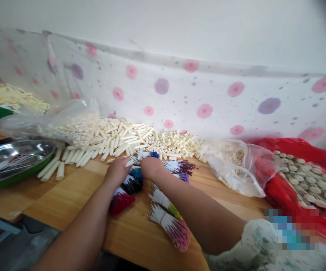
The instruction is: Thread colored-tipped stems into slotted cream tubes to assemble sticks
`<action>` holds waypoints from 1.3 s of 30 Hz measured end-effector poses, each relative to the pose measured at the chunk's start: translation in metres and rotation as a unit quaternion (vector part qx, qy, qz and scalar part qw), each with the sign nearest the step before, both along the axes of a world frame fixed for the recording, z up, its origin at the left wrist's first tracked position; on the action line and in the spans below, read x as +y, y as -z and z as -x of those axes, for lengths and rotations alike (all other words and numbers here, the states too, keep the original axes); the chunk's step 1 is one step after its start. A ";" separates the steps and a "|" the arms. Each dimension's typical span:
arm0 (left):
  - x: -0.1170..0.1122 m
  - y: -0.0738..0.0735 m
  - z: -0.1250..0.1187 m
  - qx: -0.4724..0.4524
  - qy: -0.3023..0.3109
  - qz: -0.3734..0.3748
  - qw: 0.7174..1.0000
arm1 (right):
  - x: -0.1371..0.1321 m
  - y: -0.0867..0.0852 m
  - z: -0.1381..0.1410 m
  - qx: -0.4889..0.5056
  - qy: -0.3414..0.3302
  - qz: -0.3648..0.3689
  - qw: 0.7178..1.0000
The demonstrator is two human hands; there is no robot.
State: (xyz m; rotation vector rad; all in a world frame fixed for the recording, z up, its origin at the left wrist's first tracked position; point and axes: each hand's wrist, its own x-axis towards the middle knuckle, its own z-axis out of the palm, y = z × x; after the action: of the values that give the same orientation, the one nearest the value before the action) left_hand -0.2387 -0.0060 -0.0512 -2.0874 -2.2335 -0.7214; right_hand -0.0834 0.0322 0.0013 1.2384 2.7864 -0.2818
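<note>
At mid-table: our left hand and right hand work close together, backs up.
Left fingers: curled in, apparently pinching a pale tapered piece, which sits in the gap between our hands.
Right fingers: bent and mostly hidden behind the hand; we can't tell what they grip.
Blue-tipped bundle: just beyond our right hand.
Left bundles: teal bundle, black bundle, red bundle, running nearer.
Right bundles: maroon bundle far, partly behind our right forearm; yellow bundle, then pink bundle nearest.
Tube pile: far side, beyond our hands; short slotted pieces adjoin on its right.
Metal bowl: far left.
Clear bag: right, beside red bag.
Wooden table: under everything we list.
</note>
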 end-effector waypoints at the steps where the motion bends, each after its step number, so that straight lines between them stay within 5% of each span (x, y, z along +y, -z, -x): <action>1: 0.001 0.001 0.001 -0.001 -0.002 0.001 1.000 | 0.000 0.000 0.000 -0.003 0.005 0.000 1.000; 12: 0.001 0.004 0.002 -0.017 -0.022 -0.001 1.000 | -0.013 -0.008 -0.015 0.045 0.040 -0.039 0.997; 17: -0.006 -0.003 0.001 -0.043 -0.056 -0.040 0.997 | -0.026 -0.020 -0.084 0.144 0.039 -0.064 0.987; 21: -0.026 -0.033 -0.041 -0.088 -0.053 -0.083 0.991 | -0.039 -0.016 -0.159 0.245 0.033 -0.033 0.969; 23: -0.036 -0.049 -0.080 -0.195 0.069 -0.029 0.978 | -0.046 -0.011 -0.187 0.326 0.013 -0.002 0.945; 26: -0.043 -0.062 -0.141 -0.309 0.237 0.127 0.912 | -0.052 -0.008 -0.211 0.424 -0.020 0.024 0.905; 31: -0.030 -0.058 -0.196 -0.378 0.233 0.185 0.877 | -0.048 0.005 -0.224 0.529 0.019 0.042 0.847; 36: -0.021 -0.048 -0.204 -0.466 0.221 0.205 0.832 | -0.042 0.032 -0.229 0.694 0.071 0.232 0.678; 39: -0.022 -0.038 -0.203 -0.508 0.234 0.194 0.806 | -0.044 0.037 -0.228 0.704 0.084 0.242 0.662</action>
State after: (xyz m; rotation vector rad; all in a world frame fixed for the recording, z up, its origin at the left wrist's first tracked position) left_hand -0.0355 -0.0281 -0.0127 -2.9918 -2.3645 -1.9689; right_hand 0.1448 -0.0122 -0.0357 1.3418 2.8582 -2.8368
